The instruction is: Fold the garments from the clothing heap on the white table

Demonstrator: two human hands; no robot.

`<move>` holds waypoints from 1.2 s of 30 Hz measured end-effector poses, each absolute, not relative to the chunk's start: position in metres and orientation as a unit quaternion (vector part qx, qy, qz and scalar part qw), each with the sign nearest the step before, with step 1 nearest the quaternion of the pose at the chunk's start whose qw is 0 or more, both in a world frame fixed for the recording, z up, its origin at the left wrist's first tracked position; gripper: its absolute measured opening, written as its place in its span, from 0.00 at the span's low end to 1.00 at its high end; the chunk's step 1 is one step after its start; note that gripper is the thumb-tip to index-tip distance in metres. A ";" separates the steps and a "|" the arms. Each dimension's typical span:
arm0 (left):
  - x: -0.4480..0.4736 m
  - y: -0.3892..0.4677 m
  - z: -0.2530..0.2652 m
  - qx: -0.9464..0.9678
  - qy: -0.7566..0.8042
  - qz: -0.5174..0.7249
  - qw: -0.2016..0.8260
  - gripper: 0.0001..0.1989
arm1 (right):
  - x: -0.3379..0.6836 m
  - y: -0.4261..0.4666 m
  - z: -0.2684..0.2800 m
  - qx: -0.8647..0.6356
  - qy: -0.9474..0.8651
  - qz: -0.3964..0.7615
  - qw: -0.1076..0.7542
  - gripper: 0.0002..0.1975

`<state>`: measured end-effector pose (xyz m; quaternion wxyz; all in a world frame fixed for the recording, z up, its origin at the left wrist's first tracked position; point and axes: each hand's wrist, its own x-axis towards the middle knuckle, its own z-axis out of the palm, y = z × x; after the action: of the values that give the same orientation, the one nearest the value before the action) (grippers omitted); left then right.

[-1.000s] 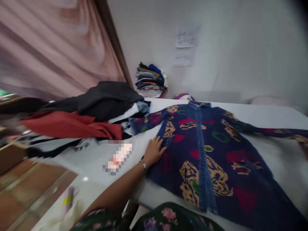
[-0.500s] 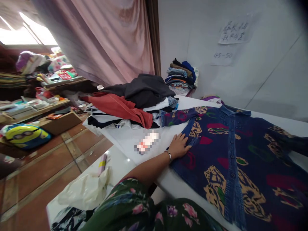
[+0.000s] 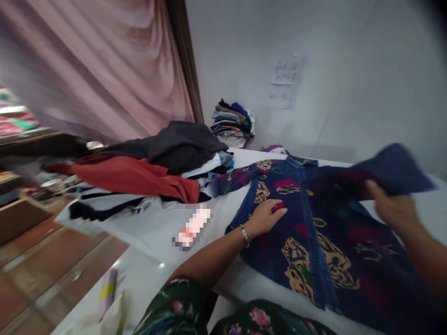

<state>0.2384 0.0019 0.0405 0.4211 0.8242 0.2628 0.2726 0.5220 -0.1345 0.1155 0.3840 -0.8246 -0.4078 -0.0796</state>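
Observation:
A dark blue denim shirt with maroon, tan and green patterns lies front up, collar away from me, buttons down the middle. My left hand, with a bracelet at the wrist, rests on its left front panel, thumb apart from the fingers. At the right, my right hand grips the shirt's right sleeve, which is lifted and folded over, its end smeared by motion. The fingers of that hand are partly hidden and blurred. The shirt's other sleeve stretches out flat towards the clothes pile.
The white table carries a heap of clothes with a red garment and a dark grey one. A folded stack stands by the wall. A blurred-out object lies left of the shirt; a purple-and-yellow roll is nearer me.
My right hand has come into view and raised the shirt's right sleeve off the table. My left hand has shifted slightly inward on the shirt. The view has turned right.

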 end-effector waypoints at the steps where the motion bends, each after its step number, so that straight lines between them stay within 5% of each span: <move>1: 0.255 -0.004 0.044 0.797 0.240 0.269 0.485 0.26 | 0.507 -0.129 0.108 -0.828 -0.386 -0.046 0.405 0.21; 4: 0.306 -0.021 0.045 0.696 0.177 0.252 0.648 0.34 | 0.465 -0.106 0.079 -0.738 -0.550 0.038 0.390 0.20; 8: 0.345 -0.029 0.037 0.516 0.226 0.273 0.780 0.20 | 0.452 -0.109 0.038 -0.656 -0.684 0.060 0.314 0.27; 17: 0.364 0.019 0.064 0.454 0.286 0.304 0.787 0.13 | 0.564 -0.252 -0.013 -0.876 -0.396 -0.056 0.268 0.27; 24: 0.434 0.062 0.140 0.426 0.201 0.346 0.812 0.09 | 0.574 -0.300 -0.016 -0.924 -0.285 0.083 0.240 0.34; 32: 0.490 0.109 0.203 0.403 0.163 0.394 0.810 0.10 | 0.547 -0.285 0.042 -0.835 -0.347 0.228 0.362 0.23; 36: 0.484 0.140 0.226 0.381 0.178 0.463 0.781 0.09 | 0.505 -0.254 0.075 -0.787 -0.449 0.235 0.353 0.23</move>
<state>0.4844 0.1403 0.2255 0.7806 0.3806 0.1782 0.4627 0.5047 -0.2543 0.0750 0.3535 -0.7866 -0.4487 0.2346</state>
